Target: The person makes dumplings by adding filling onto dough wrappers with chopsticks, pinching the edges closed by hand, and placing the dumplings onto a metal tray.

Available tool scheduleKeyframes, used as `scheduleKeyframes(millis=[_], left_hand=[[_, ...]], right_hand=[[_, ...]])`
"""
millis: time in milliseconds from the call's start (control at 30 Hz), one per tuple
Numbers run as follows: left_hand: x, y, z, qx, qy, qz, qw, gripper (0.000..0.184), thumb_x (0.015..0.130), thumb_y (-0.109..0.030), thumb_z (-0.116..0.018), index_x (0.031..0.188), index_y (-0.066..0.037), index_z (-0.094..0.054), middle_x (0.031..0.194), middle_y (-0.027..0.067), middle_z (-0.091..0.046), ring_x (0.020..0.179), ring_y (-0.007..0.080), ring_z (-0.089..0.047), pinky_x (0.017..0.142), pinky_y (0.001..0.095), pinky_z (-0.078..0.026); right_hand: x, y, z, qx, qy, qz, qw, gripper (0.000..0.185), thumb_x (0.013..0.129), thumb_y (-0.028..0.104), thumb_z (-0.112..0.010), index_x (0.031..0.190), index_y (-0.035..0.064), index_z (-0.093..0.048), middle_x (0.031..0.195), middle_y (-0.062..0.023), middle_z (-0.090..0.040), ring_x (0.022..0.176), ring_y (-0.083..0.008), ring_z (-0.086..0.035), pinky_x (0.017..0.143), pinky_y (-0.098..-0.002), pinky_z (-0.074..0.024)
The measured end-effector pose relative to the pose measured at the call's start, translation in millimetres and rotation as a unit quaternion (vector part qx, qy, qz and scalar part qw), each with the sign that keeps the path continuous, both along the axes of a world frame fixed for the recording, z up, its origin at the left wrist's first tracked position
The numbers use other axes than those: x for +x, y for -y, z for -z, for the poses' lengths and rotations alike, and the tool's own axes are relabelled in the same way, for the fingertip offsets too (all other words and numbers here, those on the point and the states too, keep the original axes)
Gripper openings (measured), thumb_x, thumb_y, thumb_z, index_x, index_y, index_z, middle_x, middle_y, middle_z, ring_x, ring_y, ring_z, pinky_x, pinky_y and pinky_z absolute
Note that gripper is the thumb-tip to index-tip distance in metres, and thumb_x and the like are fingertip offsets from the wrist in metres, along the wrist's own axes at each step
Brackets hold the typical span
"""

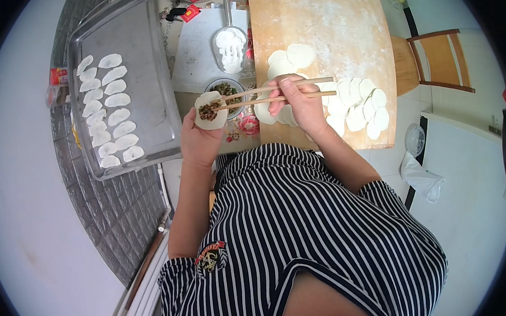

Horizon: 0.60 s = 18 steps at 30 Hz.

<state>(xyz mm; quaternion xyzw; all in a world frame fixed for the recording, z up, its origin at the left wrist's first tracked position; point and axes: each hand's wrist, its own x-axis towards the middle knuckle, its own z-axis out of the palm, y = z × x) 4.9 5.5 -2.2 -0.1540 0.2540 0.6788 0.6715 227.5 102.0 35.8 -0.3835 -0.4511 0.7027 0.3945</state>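
Head view: filling bowl (223, 81) (only partly visible) behind wrapper (218, 120).

From my remote seat I read this as a home, in its kitchen or dining corner; which of the two I can't tell. The wooden board (338, 31), smeared white and bearing dough rounds (300, 55), speaks of cooking, as do the scoop of white powder (230, 49) just left of the board and the metal tray (149, 77) farther left. I find it homely too: a flower-patterned tabletop (248, 124) showing at the board's left edge, a wooden chair (441, 59) beyond its right side.
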Motion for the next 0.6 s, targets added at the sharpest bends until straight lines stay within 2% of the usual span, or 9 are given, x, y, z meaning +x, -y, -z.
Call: scheduleKeyframes(millis=[67,200,267,400,600], left_hand=[[-0.9,-0.1,-1.4,-0.004,0.003,0.003,1.000,0.044,0.102,-0.023,-0.031,0.132,0.005,-0.046,0.133,0.0188,-0.054,0.127,0.0311,-0.050,0.110,0.0437,-0.038],[-0.7,-1.9,1.7,-0.005,-0.010,-0.009,1.000,0.043,0.102,-0.023,-0.031,0.131,0.005,-0.046,0.134,0.0186,-0.054,0.126,0.0311,-0.051,0.109,0.0438,-0.039],[-3.4,-0.1,7.8,-0.014,0.005,-0.017,1.000,0.045,0.101,-0.021,-0.031,0.135,0.007,-0.042,0.139,0.0229,-0.048,0.131,0.0340,-0.046,0.113,0.0456,-0.035],[-2.1,-1.1,7.7,-0.005,0.010,-0.014,1.000,0.045,0.101,-0.021,-0.031,0.135,0.007,-0.042,0.138,0.0234,-0.048,0.131,0.0344,-0.046,0.112,0.0458,-0.036],[-8.3,0.7,24.6,0.036,0.057,-0.042,0.997,0.045,0.102,-0.022,-0.030,0.135,0.006,-0.042,0.139,0.0230,-0.049,0.131,0.0343,-0.045,0.112,0.0456,-0.035]], right_hand=[[-3.2,-1.2,-2.9,0.002,0.016,-0.033,0.999,0.032,0.101,0.022,-0.052,0.103,-0.0083,-0.064,0.080,-0.0116,-0.064,0.063,-0.0175,-0.066,0.059,-0.0262,-0.0574],[-1.9,1.1,-2.5,0.016,-0.017,-0.015,1.000,0.030,0.101,0.020,-0.052,0.102,-0.0081,-0.063,0.081,-0.0120,-0.065,0.063,-0.0172,-0.066,0.059,-0.0258,-0.0571],[-2.3,4.4,-7.7,0.000,-0.028,-0.032,0.999,0.028,0.100,0.018,-0.052,0.101,-0.0076,-0.063,0.081,-0.0125,-0.066,0.063,-0.0169,-0.066,0.059,-0.0256,-0.0569],[-10.5,8.6,-1.2,0.014,-0.017,-0.070,0.997,0.026,0.100,0.017,-0.052,0.100,-0.0072,-0.063,0.080,-0.0131,-0.066,0.064,-0.0171,-0.067,0.059,-0.0260,-0.0569],[-11.0,8.9,-8.9,0.092,0.034,-0.086,0.991,0.024,0.099,0.013,-0.052,0.100,-0.0075,-0.064,0.080,-0.0129,-0.067,0.064,-0.0160,-0.067,0.062,-0.0258,-0.0557]])
